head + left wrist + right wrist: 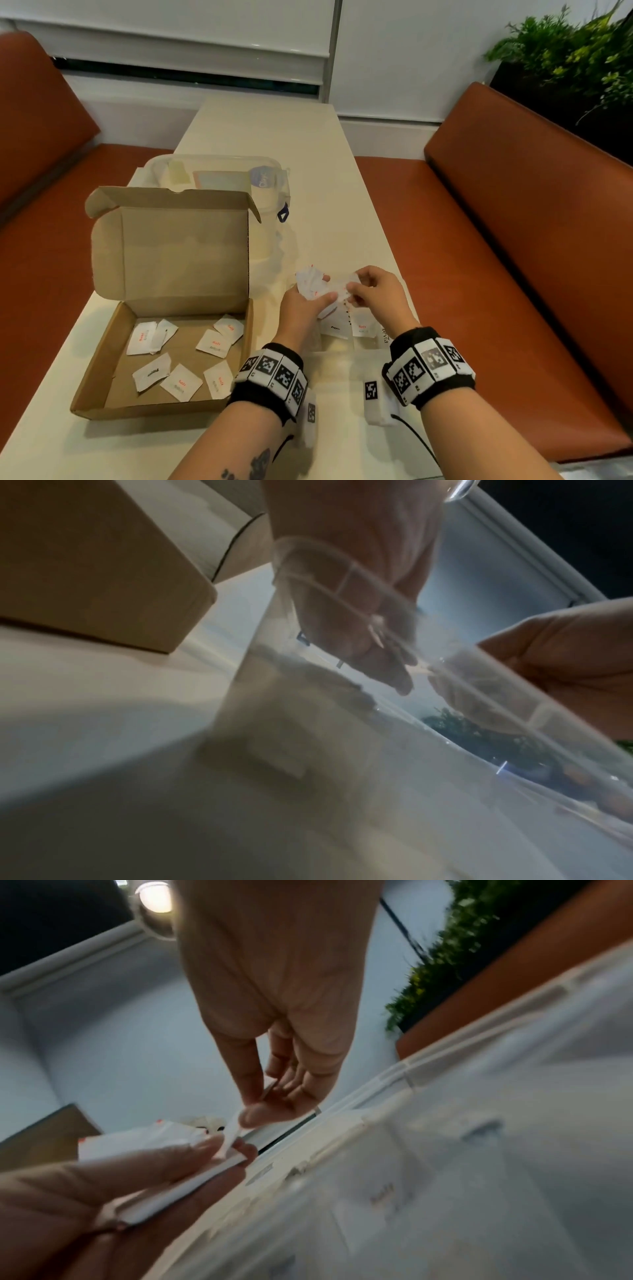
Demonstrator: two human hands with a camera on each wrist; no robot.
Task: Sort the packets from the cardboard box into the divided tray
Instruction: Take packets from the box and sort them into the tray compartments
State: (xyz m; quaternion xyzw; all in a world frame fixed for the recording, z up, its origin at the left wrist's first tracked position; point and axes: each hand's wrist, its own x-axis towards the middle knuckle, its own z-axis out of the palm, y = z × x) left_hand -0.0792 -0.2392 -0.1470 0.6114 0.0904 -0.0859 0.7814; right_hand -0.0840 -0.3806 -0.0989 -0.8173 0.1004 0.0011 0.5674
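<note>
The left hand (301, 305) is gripping a bunch of packets (313, 282) above the divided tray (342, 346) while the right hand (373, 291), just right, is pinching one packet (342, 286) free.

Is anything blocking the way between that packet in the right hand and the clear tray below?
Nothing visible does. The right hand pinches one packet off the stack in the left hand, right above the open tray.

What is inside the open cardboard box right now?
Inside the brown cardboard box lie about eight loose white paper packets, some printed "Salt" in red. Its near-right corner is hidden behind the left wristband.
</note>
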